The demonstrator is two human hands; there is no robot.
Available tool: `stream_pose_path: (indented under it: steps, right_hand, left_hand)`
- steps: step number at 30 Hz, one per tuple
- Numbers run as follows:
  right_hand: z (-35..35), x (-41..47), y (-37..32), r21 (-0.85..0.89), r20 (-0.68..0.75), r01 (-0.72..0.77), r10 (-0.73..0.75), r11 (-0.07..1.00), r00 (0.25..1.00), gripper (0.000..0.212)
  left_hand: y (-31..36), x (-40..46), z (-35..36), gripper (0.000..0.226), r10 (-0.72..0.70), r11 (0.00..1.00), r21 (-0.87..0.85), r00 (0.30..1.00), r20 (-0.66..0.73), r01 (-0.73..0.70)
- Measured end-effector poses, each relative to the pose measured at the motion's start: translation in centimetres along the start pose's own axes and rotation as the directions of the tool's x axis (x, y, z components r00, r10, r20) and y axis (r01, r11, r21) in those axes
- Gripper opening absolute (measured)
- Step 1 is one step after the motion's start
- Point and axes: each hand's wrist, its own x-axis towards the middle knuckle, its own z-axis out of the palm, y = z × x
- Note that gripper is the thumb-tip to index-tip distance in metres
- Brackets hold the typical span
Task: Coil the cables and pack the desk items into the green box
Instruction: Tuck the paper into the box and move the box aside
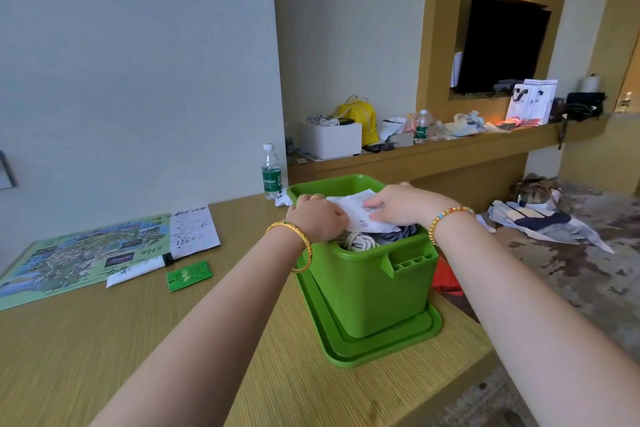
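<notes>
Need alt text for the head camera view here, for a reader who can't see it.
Both hands, left hand and right hand, hold a white printed paper over the open green box, which already contains coiled cables. The box stands on its green lid on a wooden desk; a map, a white tube and a green packet lie to its left.

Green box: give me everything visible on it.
The green box looks like glossy moulded plastic, deep and squarish with rounded corners, upright and open. It stands in a matching green tray or lid near the wooden desk's right end. A slotted handle recess shows under its near rim. Inside lie coiled white cable and dark cable. Both hands hold a white paper over the opening.
</notes>
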Motion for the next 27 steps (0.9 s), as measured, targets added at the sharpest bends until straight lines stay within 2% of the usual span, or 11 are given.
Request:
stream_pose_path:
  steps: [2, 4, 7, 10, 12, 13, 15, 17, 19, 22, 27]
  right_hand:
    - [0.6, 0.8, -0.1, -0.080, -0.002, -0.025, 0.025, 0.996, 1.000, 0.036]
    - [1.0, 1.5, -0.2, -0.107, -0.002, -0.063, 0.063, 0.992, 0.998, 0.031]
    - [0.8, 2.3, -0.4, -0.118, 0.003, -0.100, 0.101, 0.988, 0.995, 0.034]
    - [0.3, 2.3, -0.9, -0.121, 0.007, -0.155, 0.157, 0.980, 0.988, 0.040]
    - [-0.1, 1.7, -2.0, -0.137, -0.079, -0.175, 0.165, 0.975, 0.983, 0.047]
    - [-0.3, 1.3, -2.9, -0.120, -0.169, -0.151, 0.130, 0.981, 0.977, 0.049]
    - [-0.4, 0.5, -5.7, -0.058, -0.370, -0.006, -0.016, 0.998, 0.929, 0.049]
    - [0.2, 0.1, -9.1, -0.008, -0.532, 0.177, -0.154, 0.984, 0.832, 0.049]
    - [1.7, 0.6, -12.7, 0.029, -0.629, 0.316, -0.228, 0.948, 0.743, 0.046]
    - [5.6, 2.1, -17.6, 0.083, -0.639, 0.423, -0.278, 0.902, 0.717, 0.041]
    - [14.4, 5.2, -22.2, 0.202, -0.466, 0.392, -0.264, 0.897, 0.844, 0.043]
  left_hand:
    - [0.0, 0.3, 0.3, 0.042, -0.002, 1.000, 0.017, 1.000, 0.031, 0.002]
    - [-0.1, 0.3, 0.5, 0.040, 0.002, 0.999, -0.049, 1.000, -0.007, -0.002]
    - [-0.6, -0.5, 0.6, 0.037, -0.012, 0.980, -0.196, 0.980, -0.199, -0.028]
    - [-2.1, -1.6, 0.4, 0.031, -0.032, 0.966, -0.248, 0.928, -0.372, -0.067]
    - [-3.5, -2.2, 0.1, 0.030, -0.062, 0.957, -0.282, 0.900, -0.431, -0.069]
    - [-4.4, -2.5, 0.0, 0.030, -0.084, 0.952, -0.301, 0.891, -0.447, -0.062]
    - [-6.2, -3.3, -0.1, 0.032, -0.122, 0.950, -0.311, 0.874, -0.471, -0.035]
    - [-8.2, -4.2, 0.2, 0.034, -0.159, 0.951, -0.308, 0.861, -0.482, 0.003]
    - [-10.4, -5.3, 0.9, 0.037, -0.192, 0.954, -0.296, 0.863, -0.467, 0.052]
    - [-14.4, -7.3, 2.3, 0.040, -0.251, 0.951, -0.275, 0.873, -0.418, 0.142]
    - [-21.6, -10.5, 5.2, 0.046, -0.399, 0.910, -0.236, 0.876, -0.270, 0.342]
